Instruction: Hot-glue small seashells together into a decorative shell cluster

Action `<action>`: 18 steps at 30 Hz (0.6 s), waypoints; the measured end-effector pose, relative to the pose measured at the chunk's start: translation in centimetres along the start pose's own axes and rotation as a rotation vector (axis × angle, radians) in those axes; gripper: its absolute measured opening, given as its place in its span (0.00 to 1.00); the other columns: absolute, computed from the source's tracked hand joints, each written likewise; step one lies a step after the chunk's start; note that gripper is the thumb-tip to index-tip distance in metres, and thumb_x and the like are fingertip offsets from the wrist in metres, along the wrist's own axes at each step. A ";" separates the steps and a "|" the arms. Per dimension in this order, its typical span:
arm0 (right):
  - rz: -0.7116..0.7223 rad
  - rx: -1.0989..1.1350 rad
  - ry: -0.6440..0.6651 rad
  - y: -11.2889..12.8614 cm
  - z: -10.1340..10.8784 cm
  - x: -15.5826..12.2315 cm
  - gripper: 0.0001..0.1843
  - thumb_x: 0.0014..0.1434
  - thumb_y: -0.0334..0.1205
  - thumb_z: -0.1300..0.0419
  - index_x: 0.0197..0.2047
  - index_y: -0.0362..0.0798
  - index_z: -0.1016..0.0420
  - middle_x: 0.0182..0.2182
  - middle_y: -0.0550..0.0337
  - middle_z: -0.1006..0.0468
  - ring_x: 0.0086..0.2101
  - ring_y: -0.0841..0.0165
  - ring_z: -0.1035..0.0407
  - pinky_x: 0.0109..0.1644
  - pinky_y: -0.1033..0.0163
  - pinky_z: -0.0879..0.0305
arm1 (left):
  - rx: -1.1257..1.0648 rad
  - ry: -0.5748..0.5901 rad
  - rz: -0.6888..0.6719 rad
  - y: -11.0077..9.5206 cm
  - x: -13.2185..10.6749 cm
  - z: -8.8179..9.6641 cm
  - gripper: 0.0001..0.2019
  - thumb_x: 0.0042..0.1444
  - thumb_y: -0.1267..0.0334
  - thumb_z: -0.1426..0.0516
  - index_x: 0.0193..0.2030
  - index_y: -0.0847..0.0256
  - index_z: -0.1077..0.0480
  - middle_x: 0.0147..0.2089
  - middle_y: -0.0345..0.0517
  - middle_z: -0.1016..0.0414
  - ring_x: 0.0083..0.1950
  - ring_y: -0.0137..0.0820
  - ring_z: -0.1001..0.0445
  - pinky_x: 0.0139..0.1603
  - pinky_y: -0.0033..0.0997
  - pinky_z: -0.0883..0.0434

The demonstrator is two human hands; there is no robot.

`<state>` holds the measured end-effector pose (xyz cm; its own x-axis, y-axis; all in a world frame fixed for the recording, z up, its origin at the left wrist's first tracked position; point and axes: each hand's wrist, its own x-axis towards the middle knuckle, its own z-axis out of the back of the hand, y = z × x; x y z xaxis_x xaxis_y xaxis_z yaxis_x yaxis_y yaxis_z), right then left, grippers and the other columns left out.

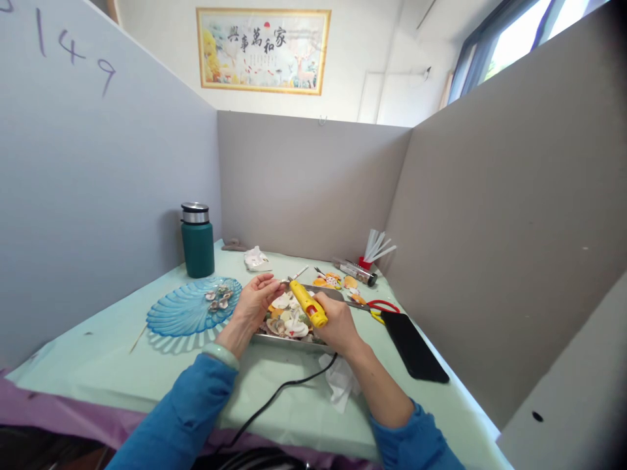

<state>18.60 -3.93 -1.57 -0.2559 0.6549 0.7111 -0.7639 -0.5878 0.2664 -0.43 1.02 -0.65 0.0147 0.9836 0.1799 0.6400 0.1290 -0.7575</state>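
My right hand is wrapped round a yellow hot glue gun, whose nozzle points forward and left. Close to that nozzle, the fingertips of my left hand pinch a small pale piece, possibly a shell; it is too small to make out surely. Below both hands lies a metal tray heaped with shells and flat cut-out pieces. To the left, a blue shell-shaped plate carries a small cluster of shells.
A green bottle stands back left. At right are scissors, a black phone, a clear tube and glue sticks in a red holder. The gun's cord crosses the front beside a crumpled tissue. Grey partitions surround the table.
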 end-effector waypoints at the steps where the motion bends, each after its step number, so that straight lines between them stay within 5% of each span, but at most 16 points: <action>1: -0.001 0.001 0.003 0.0 0.0 0.0 0.06 0.49 0.33 0.43 0.33 0.49 0.33 0.24 0.61 0.27 0.24 0.69 0.34 0.28 0.68 0.47 | 0.001 0.002 0.001 0.0 0.0 0.0 0.17 0.43 0.78 0.37 0.38 0.65 0.35 0.29 0.44 0.24 0.31 0.28 0.22 0.37 0.26 0.25; 18: 0.027 0.025 0.029 0.0 -0.1 -0.1 0.04 0.51 0.35 0.43 0.34 0.48 0.33 0.24 0.61 0.27 0.25 0.70 0.34 0.29 0.69 0.47 | -0.013 -0.001 0.004 -0.1 -0.1 -0.2 0.16 0.44 0.79 0.38 0.39 0.65 0.36 0.28 0.43 0.24 0.30 0.27 0.22 0.37 0.24 0.25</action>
<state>18.55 -3.91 -1.71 -0.2938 0.6518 0.6991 -0.7418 -0.6168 0.2633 -0.30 0.85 -0.47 0.0168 0.9842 0.1762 0.6495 0.1232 -0.7504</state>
